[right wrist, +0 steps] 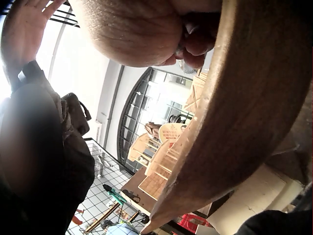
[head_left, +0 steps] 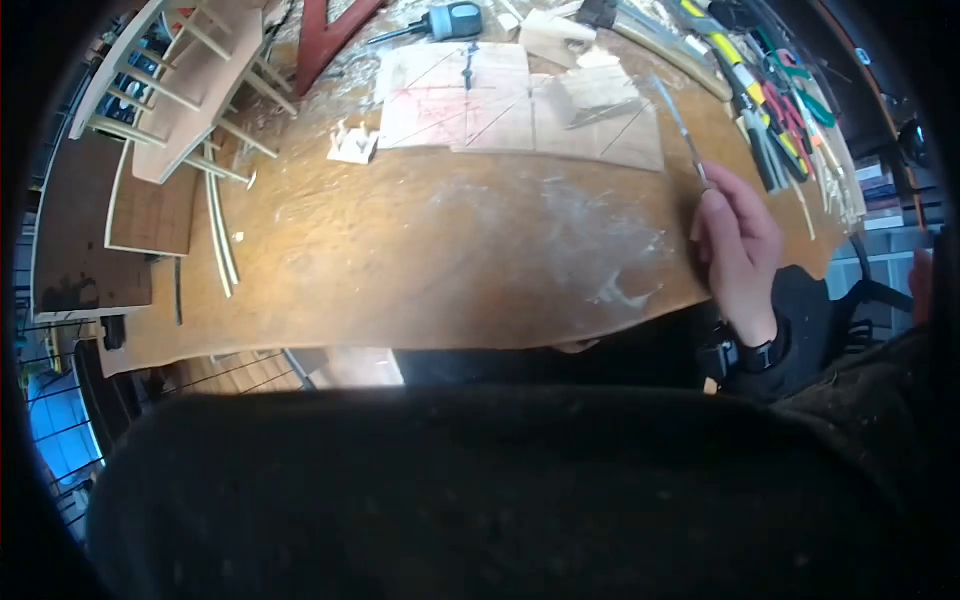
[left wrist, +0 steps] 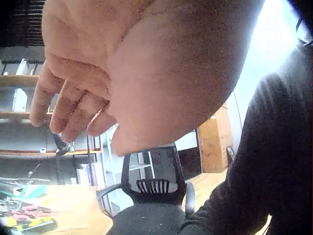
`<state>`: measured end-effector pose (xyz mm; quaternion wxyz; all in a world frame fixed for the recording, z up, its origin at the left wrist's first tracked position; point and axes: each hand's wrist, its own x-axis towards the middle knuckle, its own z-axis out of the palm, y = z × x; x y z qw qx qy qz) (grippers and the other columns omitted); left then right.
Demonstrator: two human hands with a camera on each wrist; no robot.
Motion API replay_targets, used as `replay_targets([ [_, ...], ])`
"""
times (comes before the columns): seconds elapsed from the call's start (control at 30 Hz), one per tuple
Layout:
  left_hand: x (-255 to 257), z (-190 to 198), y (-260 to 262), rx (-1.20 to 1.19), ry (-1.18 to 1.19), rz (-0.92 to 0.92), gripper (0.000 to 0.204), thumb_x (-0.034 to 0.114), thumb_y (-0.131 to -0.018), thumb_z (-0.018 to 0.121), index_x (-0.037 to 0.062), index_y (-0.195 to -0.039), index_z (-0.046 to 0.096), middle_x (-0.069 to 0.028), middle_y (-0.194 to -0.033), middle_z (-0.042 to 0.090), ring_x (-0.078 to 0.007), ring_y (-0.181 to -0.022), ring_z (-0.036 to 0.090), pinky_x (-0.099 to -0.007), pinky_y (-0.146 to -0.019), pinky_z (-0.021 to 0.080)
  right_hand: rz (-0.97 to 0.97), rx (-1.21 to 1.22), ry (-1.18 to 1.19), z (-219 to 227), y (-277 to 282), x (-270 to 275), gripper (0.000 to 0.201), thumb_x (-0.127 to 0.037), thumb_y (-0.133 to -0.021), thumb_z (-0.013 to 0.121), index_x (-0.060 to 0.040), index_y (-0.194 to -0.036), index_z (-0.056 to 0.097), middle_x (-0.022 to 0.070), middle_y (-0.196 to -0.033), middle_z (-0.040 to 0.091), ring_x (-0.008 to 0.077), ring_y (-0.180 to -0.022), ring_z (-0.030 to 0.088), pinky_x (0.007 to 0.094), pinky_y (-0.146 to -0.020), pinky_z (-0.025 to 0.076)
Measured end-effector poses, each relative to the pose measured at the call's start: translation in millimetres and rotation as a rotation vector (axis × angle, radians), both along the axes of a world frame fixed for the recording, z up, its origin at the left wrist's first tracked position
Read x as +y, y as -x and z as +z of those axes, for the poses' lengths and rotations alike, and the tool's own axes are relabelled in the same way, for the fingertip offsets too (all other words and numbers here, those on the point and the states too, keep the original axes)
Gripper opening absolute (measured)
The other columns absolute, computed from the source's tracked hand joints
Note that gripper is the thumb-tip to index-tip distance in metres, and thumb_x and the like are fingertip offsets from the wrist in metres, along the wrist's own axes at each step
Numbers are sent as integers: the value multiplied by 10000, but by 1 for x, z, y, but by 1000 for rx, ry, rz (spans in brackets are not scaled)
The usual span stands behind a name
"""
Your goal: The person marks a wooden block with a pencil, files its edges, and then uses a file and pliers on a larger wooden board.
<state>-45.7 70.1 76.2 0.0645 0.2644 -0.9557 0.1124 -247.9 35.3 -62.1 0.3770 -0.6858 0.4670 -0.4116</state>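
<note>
My right hand (head_left: pixel 738 245) is at the right front edge of the wooden workbench (head_left: pixel 400 250), pinching a slim metal tool (head_left: pixel 682 128) between thumb and fingers. The tool's long narrow blade points up and away over the bench; its exact kind does not show. In the right wrist view the same hand (right wrist: pixel 132 32) is beside the bench edge, its fingers mostly hidden. My left hand (left wrist: pixel 142 73) is off the bench, raised, with loose, slightly bent fingers and nothing in it. It also appears at the top left of the right wrist view.
Pale wooden boards (head_left: pixel 425 115) with pencil lines lie at the back centre, a screwdriver (head_left: pixel 435 22) behind them. Pliers and cutters (head_left: pixel 775 110) crowd the right side. At left stands a wooden model with dowel legs (head_left: pixel 200 80), near thin wood strips (head_left: pixel 220 235). An office chair (left wrist: pixel 151 196) stands behind.
</note>
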Motion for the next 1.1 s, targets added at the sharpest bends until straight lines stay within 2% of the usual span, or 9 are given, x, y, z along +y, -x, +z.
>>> replay_targets([
  [0.33, -21, -11, -4, 47, -34, 98, 459, 107, -837, 797, -5, -1262, 664, -206, -1226, 665, -400, -1146, 642, -455, -998, 523, -11, 122, -115, 14, 9, -3, 342, -175, -1102, 580, -43, -1414, 627, -13, -856, 642, 71, -727, 566, 238, -682, 470],
  [0.4, -26, -18, -3, 87, -94, 177, 462, 107, -838, 795, -5, -1267, 663, -207, -1231, 665, -400, -1149, 643, -455, -1001, 523, 161, 134, 192, 3, 23, -21, 315, -134, -1074, 591, -16, -1361, 647, 62, -918, 698, 172, -760, 645, 289, -716, 531],
  [0.5, -39, -24, 0, 143, -94, 298, 466, 106, -839, 792, -6, -1273, 662, -209, -1237, 665, -400, -1154, 643, -455, -1006, 523, 76, 45, 169, 10, 14, -6, 263, -114, -1047, 615, 3, -1269, 695, 179, -1059, 748, 237, -884, 740, 329, -775, 575],
  [0.57, -41, -32, -23, 188, -94, 376, 469, 106, -840, 791, -6, -1277, 662, -210, -1241, 666, -400, -1157, 644, -455, -1010, 523, 63, -18, 39, 11, 16, -4, 279, -134, -1060, 612, 2, -1292, 689, 182, -1070, 751, 217, -916, 737, 331, -803, 571],
  [0.6, -40, -31, -32, 208, -68, 407, 473, 108, -829, 799, -35, -1258, 658, -216, -1224, 665, -390, -1162, 636, -460, -1021, 515, 87, -41, 146, 4, 17, -6, 303, -124, -1084, 603, 1, -1353, 662, 7, -884, 650, 56, -749, 581, 227, -687, 488],
  [0.7, -43, -41, -69, 228, -30, 475, 658, 190, -780, 870, -68, -1329, 616, -246, -1246, 649, -410, -1190, 615, -474, -1054, 499, 71, -59, 60, 12, 8, -3, 308, -151, -1067, 620, 11, -1324, 670, 169, -1095, 752, 192, -953, 719, 327, -836, 562],
  [0.83, -52, -59, -68, 328, -57, 505, 720, 260, -753, 901, -56, -1338, 622, -264, -1280, 629, -440, -1196, 601, -482, -1041, 495, 59, -60, 39, 9, 11, -1, 306, -155, -1069, 619, 12, -1321, 670, 151, -1083, 741, 200, -921, 704, 326, -826, 554],
  [0.9, -61, -55, -55, 381, -257, 512, 669, 265, -789, 873, -59, -1319, 626, -264, -1271, 630, -432, -1161, 610, -491, -995, 505, 58, -74, 149, 7, 9, -4, 300, -148, -1068, 616, 5, -1319, 671, 137, -1063, 736, 191, -899, 692, 329, -816, 552],
  [1.1, -97, -76, -45, 469, -289, 419, 402, 218, -835, 829, -75, -1074, 691, -284, -1032, 684, -473, -998, 655, -489, -895, 531, 77, -64, 53, 16, 12, -1, 284, -107, -1051, 604, -13, -1310, 673, 170, -1067, 726, 237, -923, 711, 347, -830, 553],
])
